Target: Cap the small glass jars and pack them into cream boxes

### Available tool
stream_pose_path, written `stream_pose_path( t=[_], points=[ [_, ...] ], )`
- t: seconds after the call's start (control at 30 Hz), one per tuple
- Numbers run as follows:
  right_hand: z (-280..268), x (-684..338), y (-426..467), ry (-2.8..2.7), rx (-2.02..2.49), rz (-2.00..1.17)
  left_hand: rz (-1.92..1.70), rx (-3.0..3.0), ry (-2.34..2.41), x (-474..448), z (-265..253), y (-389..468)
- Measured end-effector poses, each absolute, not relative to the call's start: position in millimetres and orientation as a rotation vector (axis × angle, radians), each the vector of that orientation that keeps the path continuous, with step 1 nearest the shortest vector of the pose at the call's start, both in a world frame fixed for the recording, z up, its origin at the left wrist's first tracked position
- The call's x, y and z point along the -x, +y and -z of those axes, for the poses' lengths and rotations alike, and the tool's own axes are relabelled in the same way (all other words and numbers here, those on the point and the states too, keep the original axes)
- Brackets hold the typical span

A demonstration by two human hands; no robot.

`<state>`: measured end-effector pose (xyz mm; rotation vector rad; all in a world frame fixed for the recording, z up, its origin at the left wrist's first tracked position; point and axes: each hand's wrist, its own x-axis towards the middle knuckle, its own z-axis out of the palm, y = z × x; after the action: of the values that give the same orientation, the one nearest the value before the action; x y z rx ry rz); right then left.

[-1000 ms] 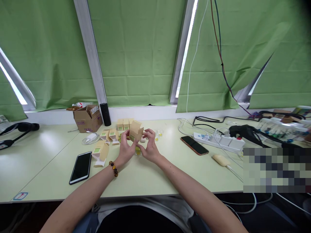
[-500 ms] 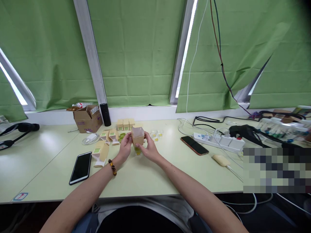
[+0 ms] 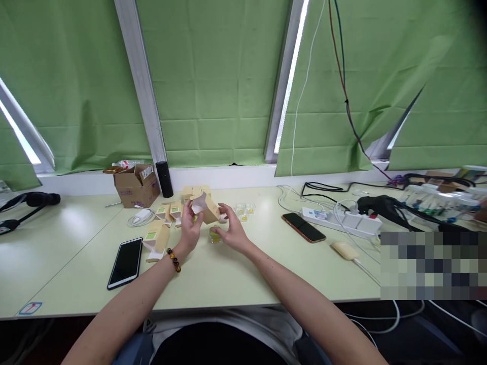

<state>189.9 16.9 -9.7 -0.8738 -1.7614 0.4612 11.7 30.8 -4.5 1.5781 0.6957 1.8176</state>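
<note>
A small tan cardboard box [image 3: 210, 213] is tilted in the air with its pale inside showing, and my left hand [image 3: 189, 228] grips it from the left. My right hand [image 3: 233, 230] is open, fingers spread beside the box's right end. Its thumb reaches the small clear container with yellow-green contents [image 3: 215, 236] on the table; whether it touches is hard to tell. Several small clear containers [image 3: 243, 212] stand just beyond my right hand. Left of my left hand lie opened tan boxes, the nearest one [image 3: 158, 238] with a green square on it.
A row of closed tan boxes [image 3: 190, 191] stands behind my left hand. To the left are a phone [image 3: 125, 262], a white charger [image 3: 143, 216], a brown carton [image 3: 137, 190] and a black cylinder [image 3: 164, 179]. Another phone [image 3: 303, 227] and a power strip [image 3: 342, 221] with cables lie right.
The tan box has come up off the clear container and tipped to the left in my left hand. My right hand has let go of the box, its fingers now spread.
</note>
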Motion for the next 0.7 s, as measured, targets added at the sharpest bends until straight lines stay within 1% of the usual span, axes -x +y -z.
stream_pose_path(
  t=[0.23,0.33,0.53,0.7],
  points=[
    [9,-200,19,-2.138,1.109,-0.55,-1.932,-1.483,0.768,-2,5,45],
    [12,-201,21,-2.186,1.209,-0.558,-1.927,-1.486,0.81,-1,9,48],
    [18,-206,35,-1.932,1.118,-0.744,-1.881,-1.504,0.944,-1,9,48],
    [13,-212,46,-1.445,0.873,-1.086,-1.79,-1.585,1.084,-2,10,47]
  ],
)
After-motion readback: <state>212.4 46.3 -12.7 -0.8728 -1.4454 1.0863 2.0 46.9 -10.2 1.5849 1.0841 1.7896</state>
